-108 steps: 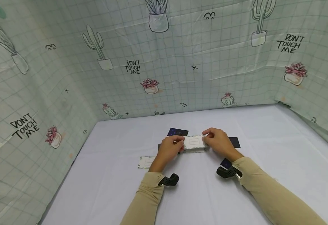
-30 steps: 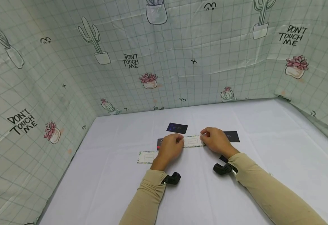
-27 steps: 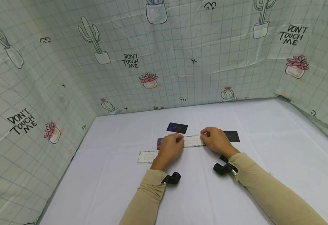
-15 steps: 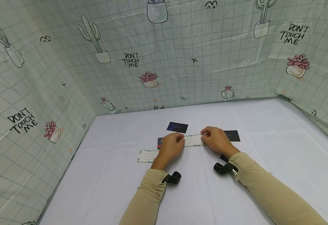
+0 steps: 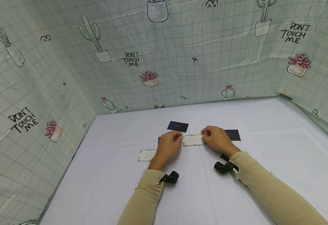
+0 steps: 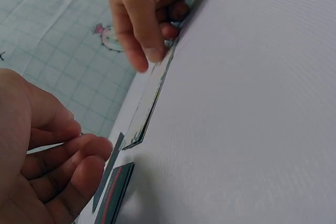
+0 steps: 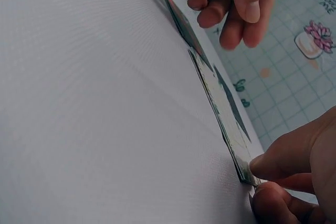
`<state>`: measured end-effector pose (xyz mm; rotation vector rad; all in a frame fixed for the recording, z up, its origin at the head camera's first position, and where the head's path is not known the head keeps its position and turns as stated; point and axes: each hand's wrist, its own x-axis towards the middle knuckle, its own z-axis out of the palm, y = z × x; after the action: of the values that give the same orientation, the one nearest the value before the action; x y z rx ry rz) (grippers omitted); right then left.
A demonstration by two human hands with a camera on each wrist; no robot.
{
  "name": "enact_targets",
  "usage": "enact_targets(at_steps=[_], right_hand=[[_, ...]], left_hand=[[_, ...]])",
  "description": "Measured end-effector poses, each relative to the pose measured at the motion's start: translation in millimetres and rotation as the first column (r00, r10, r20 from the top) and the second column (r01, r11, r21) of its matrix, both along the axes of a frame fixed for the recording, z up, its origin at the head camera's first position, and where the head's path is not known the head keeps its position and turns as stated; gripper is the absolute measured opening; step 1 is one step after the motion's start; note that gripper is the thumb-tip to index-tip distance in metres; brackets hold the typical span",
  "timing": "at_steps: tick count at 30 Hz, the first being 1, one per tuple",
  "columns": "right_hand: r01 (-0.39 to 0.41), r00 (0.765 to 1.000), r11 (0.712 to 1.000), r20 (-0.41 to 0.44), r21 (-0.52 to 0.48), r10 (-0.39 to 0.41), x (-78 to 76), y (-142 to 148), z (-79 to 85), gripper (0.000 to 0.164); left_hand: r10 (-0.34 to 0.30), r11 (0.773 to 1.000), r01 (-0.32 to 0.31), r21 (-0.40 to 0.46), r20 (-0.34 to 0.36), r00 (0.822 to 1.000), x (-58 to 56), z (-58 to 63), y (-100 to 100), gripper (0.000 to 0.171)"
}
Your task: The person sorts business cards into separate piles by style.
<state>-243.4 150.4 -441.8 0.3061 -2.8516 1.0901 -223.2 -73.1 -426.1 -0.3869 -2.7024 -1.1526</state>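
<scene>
A white business card with a leafy border (image 5: 193, 140) lies flat on the table, and its edge looks layered in the right wrist view. My right hand (image 5: 217, 140) pinches its right end, with the thumb (image 7: 268, 163) on top. My left hand (image 5: 169, 145) hovers just off the left end, fingers loosely bent and apart from the card. In the left wrist view these fingers (image 6: 86, 177) show nothing between them. Partly hidden behind the left hand is a dark card with a red stripe (image 6: 115, 195).
A blue-black card (image 5: 178, 126) lies behind the white one. Another dark card (image 5: 234, 135) is to the right, and one (image 5: 224, 157) sits partly under the right wrist. A second leafy white card (image 5: 146, 155) lies at left. Patterned cloth (image 5: 180, 56) walls the white table (image 5: 197, 193).
Earlier both hands held a white card raised over another; it now lies flat on top. In the last half second my left hand has come off its left end, moving slightly left.
</scene>
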Motion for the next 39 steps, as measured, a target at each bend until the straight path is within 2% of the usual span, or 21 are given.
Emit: enact_targets(at_steps=[6, 11, 17, 27, 34, 39], right_hand=[[0.005, 1.0, 1.0, -0.003, -0.015, -0.005, -0.6, 0, 0.7, 0.025], [0.022, 1.0, 0.999, -0.019, -0.044, -0.023, -1.7, -1, 0.3, 0.022], [0.039, 0.999, 0.998, -0.001, -0.039, -0.039, -0.9, -3, 0.9, 0.021], [0.074, 0.996, 0.997, -0.039, -0.003, -0.074, 2.4, -1, 1.5, 0.022], [0.061, 0.998, 0.997, -0.028, -0.043, -0.062, 3.2, -10, 3.2, 0.023], [-0.001, 1.0, 0.997, 0.016, -0.083, 0.003, 6.8, -21, 3.3, 0.022]], left_hand=[[-0.002, 1.0, 0.002, 0.031, 0.007, 1.0, 3.6, 1.4, -14, 0.02], [0.023, 0.999, -0.023, 0.024, 0.015, 1.0, 7.8, 2.7, -29, 0.02], [0.07, 0.997, -0.07, 0.044, 0.009, 0.998, 14.0, 4.0, -51, 0.019], [0.169, 0.983, -0.17, 0.065, 0.034, 0.985, 27.8, 0.3, -92, 0.02], [0.218, 0.976, -0.219, 0.022, 0.016, 0.976, 31.3, 1.6, -118, 0.022], [0.262, 0.964, -0.26, -0.062, 0.027, 0.965, 32.1, 2.5, -132, 0.023]])
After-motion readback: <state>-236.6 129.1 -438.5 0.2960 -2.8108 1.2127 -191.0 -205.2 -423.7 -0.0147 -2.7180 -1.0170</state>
